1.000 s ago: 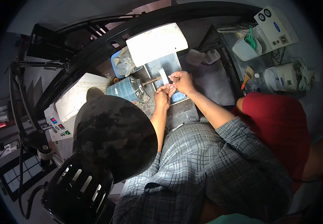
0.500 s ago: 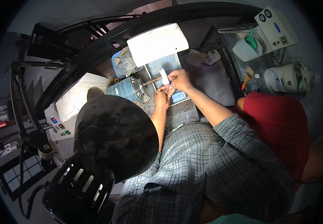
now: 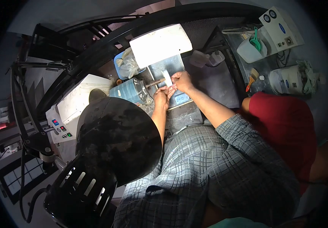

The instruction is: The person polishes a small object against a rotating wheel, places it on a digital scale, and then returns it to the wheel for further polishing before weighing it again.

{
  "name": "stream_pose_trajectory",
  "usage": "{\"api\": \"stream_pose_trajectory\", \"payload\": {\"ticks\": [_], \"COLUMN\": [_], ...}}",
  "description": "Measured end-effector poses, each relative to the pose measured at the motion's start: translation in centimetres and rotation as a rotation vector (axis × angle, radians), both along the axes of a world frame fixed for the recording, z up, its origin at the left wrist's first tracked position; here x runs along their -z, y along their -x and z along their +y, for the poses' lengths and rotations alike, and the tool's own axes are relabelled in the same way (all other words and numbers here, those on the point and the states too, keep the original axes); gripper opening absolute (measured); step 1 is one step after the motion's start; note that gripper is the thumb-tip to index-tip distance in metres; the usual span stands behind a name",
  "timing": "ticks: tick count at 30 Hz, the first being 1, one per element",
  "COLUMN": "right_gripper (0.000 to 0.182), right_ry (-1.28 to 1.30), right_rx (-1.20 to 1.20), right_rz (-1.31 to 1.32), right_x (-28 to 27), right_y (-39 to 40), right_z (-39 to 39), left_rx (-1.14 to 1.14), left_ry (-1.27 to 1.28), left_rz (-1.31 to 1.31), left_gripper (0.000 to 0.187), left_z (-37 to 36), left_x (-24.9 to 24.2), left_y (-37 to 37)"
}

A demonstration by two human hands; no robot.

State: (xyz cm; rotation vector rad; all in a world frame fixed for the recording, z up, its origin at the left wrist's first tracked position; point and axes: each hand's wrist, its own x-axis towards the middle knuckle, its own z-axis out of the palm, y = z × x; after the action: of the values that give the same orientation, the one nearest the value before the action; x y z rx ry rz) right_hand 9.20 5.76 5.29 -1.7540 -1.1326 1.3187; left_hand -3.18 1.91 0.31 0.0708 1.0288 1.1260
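A white polishing wheel point(image 3: 167, 78) sits on the shaft of a blue-grey motor point(image 3: 128, 91), over a metal tray point(image 3: 171, 64). Right of the wheel, my right hand point(image 3: 183, 81) is closed in a pinch, fingertips close to its face. Just below, my left hand point(image 3: 161, 98) is closed too, its fingertips meeting those of the right. Between them shows a small pinkish piece point(image 3: 171, 87), mostly hidden by the fingers; I cannot tell what it is. A white hood point(image 3: 161, 45) stands behind the wheel.
A large black lamp shade point(image 3: 118, 138) fills the near left. Beyond the motor lies a blue tub point(image 3: 120, 60) with plastic bags. Right, a bench holds a jug with a green scoop point(image 3: 255, 43), a brush point(image 3: 251, 79) and a gauge unit point(image 3: 279, 28). Someone in red point(image 3: 281, 129) is close by.
My left hand has shifted slightly to the left, and its fingers have turned a little. My right hand stays nearly where it was beside the wheel.
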Motion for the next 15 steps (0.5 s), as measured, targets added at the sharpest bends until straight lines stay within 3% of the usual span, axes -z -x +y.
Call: {"api": "stream_pose_trajectory", "payload": {"ticks": [6, 15], "right_gripper": [0.007, 0.007], "right_ry": [-0.027, -0.042], "right_rx": [0.016, -0.018], "right_rz": [0.007, -0.063], "right_x": [3.2, 2.1], "right_y": [0.0, -0.3], "right_z": [0.3, -0.5], "left_rx": [-0.008, 0.038], "left_ry": [0.004, 0.04], "left_rz": [-0.004, -0.005], "left_gripper": [0.002, 0.008], "left_z": [0.3, 0.4], "left_x": [0.2, 0.8], "left_y": [0.1, -0.1]}}
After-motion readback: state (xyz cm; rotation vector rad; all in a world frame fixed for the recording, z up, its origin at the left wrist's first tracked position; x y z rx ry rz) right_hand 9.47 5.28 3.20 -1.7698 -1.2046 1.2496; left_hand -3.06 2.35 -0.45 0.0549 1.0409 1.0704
